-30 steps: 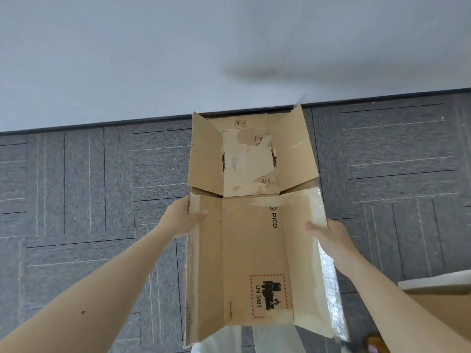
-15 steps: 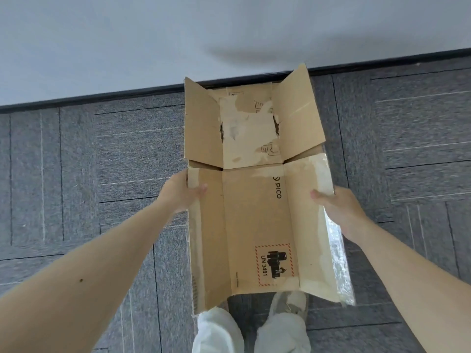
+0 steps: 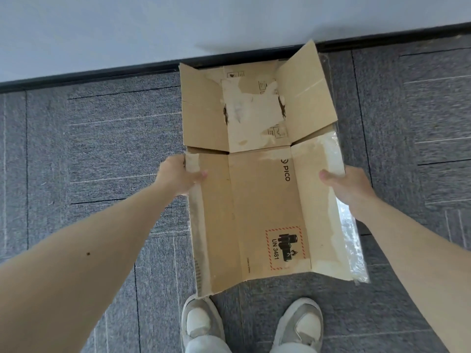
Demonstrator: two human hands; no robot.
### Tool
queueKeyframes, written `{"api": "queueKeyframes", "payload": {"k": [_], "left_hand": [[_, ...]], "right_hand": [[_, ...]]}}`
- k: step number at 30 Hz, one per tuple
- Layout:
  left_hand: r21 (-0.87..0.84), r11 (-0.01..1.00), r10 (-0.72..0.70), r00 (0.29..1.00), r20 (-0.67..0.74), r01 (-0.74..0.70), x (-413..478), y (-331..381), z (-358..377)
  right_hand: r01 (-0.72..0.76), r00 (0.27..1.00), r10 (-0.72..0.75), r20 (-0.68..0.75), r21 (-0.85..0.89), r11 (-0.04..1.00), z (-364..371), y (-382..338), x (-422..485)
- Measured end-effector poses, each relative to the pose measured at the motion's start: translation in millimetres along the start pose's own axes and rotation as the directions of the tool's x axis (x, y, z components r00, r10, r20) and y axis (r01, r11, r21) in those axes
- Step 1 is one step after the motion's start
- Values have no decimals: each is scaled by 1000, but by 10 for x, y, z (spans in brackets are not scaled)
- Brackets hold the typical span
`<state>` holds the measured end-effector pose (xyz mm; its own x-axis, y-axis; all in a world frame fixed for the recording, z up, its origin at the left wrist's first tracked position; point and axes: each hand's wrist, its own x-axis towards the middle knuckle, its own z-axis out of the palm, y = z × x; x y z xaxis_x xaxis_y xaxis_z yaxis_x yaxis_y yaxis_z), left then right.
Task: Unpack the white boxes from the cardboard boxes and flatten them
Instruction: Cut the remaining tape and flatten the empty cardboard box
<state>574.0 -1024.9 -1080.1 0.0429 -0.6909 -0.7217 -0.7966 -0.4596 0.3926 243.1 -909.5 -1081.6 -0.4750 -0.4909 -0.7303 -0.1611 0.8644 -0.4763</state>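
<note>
The flattened cardboard box (image 3: 260, 200) hangs between both hands above the carpet (image 3: 114, 149). The left hand (image 3: 178, 175) pinches its left edge, the right hand (image 3: 349, 184) its right; fingers beneath are hidden.

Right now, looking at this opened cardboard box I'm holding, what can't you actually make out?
All in the head view:
- Fingers of the left hand and right hand: curled behind the cardboard box; only thumbs show.
- Small printed symbols on the far panel: too small, partly torn away.
- Carpet beneath the box: covered by it.
- Shoes: heels cut off by the bottom edge.
- White boxes: none in view.
</note>
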Motion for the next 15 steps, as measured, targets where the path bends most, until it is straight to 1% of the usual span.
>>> {"api": "queueKeyframes", "payload": {"k": [3,6,9,12,15], "left_hand": [[-18,1000,-20,999,-35,19,94,-38,101],[2,1000,-31,997,-65,31,162,-18,177],[18,999,-46,997,-62,47,241,12,230],[134,988,-75,997,-31,78,245,25,227],[297,951,-76,995,-61,91,98,79,134]], "right_hand": [[13,1000,-14,-22,-61,998,-12,-22,131],[14,999,-19,-40,-121,993,-26,-49,215],[14,998,-28,-52,-261,965,-20,23,309],[3,1000,-13,-26,-347,938,-6,55,268],[5,1000,-7,-3,-411,912,-41,-4,95]]}}
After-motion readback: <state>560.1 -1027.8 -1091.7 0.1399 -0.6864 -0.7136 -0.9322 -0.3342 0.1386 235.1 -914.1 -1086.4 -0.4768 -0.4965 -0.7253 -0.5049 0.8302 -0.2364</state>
